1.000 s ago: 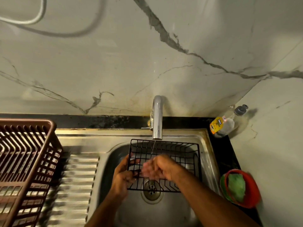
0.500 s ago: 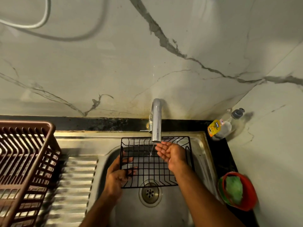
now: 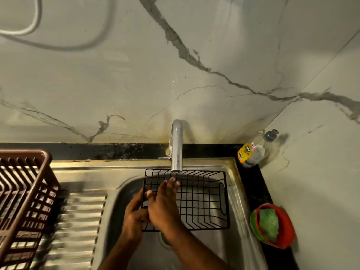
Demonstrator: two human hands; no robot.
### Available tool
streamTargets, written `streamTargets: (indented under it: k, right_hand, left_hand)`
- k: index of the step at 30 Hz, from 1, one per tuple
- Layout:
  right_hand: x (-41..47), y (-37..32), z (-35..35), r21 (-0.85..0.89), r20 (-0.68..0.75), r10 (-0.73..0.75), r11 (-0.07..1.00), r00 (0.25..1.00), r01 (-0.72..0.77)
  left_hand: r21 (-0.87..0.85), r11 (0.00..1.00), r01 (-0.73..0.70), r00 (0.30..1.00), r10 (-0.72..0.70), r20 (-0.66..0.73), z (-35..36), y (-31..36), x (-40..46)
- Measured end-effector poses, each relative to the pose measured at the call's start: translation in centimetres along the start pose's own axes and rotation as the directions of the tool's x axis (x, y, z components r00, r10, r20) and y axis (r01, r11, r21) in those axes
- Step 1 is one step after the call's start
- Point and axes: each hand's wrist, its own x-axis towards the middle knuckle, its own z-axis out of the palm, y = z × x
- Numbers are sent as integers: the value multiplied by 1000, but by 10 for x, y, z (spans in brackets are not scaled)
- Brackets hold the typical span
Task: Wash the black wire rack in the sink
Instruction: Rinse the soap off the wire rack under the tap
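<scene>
Below the tap (image 3: 176, 147), mid-frame, the black wire rack (image 3: 194, 197) hangs over the sink (image 3: 236, 193); left hand (image 3: 134, 215) grips its left edge, right hand (image 3: 164, 203) rubs flat-fingered. A wet one-sided grip could let it slip.

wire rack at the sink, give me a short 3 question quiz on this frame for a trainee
1. True or false: the black wire rack lies flat on the drainboard.
2. Which of the hands grips the rack's left edge? A) left hand B) right hand C) neither
3. Fill in: the green scrub pad sits in a ____ bowl right of the sink.

Key
1. False: it is held over the sink basin, under the faucet.
2. A; the right hand lies with straight fingers on the rack, near the thin stream of water.
3. red
</scene>
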Motion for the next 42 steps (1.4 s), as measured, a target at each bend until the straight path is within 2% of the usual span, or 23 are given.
streamTargets:
  k: [2, 4, 5, 6, 8, 10, 11, 12, 14, 16, 18, 19, 20, 22, 26, 29, 31, 32, 34, 36, 38, 39, 42]
  right_hand:
    - [-2, -4, -9, 100, -38, -75, 992, 996, 78]
    - [-3, -5, -21, 377, -132, -89, 917, 987, 133]
    - [0, -7, -26, 553, -106, -47, 827, 993, 98]
    - [3, -9, -31, 703, -25, -16, 710, 1000, 29]
    - [13, -6, -38, 867, 150, 33, 475, 988, -148]
    - [23, 8, -41, 910, 281, 46, 305, 959, -282]
    - [26, 17, -42, 896, 355, 25, 274, 934, -348]
    - [28, 27, -42, 857, 432, 6, 311, 902, -412]
    - [24, 45, -37, 708, 592, -22, 493, 806, -506]
    - [23, 49, -41, 577, 654, 2, 646, 757, -500]
    - [27, 40, -54, 537, 568, 67, 726, 820, -431]
    - [31, 36, -61, 600, 461, 82, 705, 884, -378]
    - [36, 32, -68, 700, 359, 97, 630, 928, -336]
    - [45, 25, -75, 847, 254, 149, 443, 956, -294]
    - [46, 31, -67, 906, 167, 365, 310, 916, -288]
    - [49, 51, -61, 968, 34, 644, 169, 765, -185]
    - [50, 54, -59, 993, 22, 707, 66, 706, -97]
    - [48, 51, -58, 996, 65, 672, 0, 738, -87]
    - [43, 36, -53, 983, 185, 498, -94, 847, -160]
    - [36, 19, -42, 946, 317, 283, -28, 905, -322]
    - [30, 6, -27, 869, 437, 155, 183, 886, -460]
    - [30, 3, -22, 822, 476, 133, 283, 869, -493]
    - [32, 7, -27, 696, 566, 118, 462, 816, -550]
  left_hand:
    - [-33, 999, -6, 1000, 6, -14, -6, 0, 2]
    - [-44, 999, -12, 1000, 11, -22, -13, 0, 3]
    - [-35, 999, -18, 999, 17, -30, -14, -1, 3]
    - [-17, 999, -28, 999, 27, -37, -14, -2, 3]
    - [3, 999, -45, 999, 45, -15, -9, -1, 2]
    - [0, 999, -47, 999, 47, -1, -6, 0, 1]
    - [-14, 999, -47, 999, 46, -8, -7, -2, 2]
    - [-24, 999, -47, 999, 47, -13, -8, -4, 4]
    - [-24, 999, -30, 999, 29, -20, -11, -7, 7]
    - [-20, 1000, -10, 1000, 9, -23, -12, -12, 8]
    - [-12, 1000, -8, 999, 8, -36, -11, -13, 8]
    - [-17, 1000, -16, 999, 15, -40, -9, -13, 8]
    - [-36, 999, -27, 999, 26, -22, -7, -10, 8]
    - [-64, 997, -50, 999, 50, 4, -2, -2, 8]
    - [-81, 991, -102, 995, 103, 5, -3, 6, 12]
    - [-112, 986, -124, 991, 118, -59, -8, 7, 11]
    - [-126, 984, -122, 991, 114, -68, -8, 9, 11]
    - [-127, 986, -112, 992, 103, -73, -8, 11, 10]
    - [-124, 987, -100, 993, 91, -76, -9, 11, 12]
    - [-87, 991, -100, 994, 96, -47, -6, 10, 14]
    - [-21, 995, -95, 995, 94, -26, -3, 8, 16]
    - [9, 996, -93, 995, 93, -19, -3, 7, 17]
    - [7, 996, -87, 996, 87, -2, -13, 4, 17]
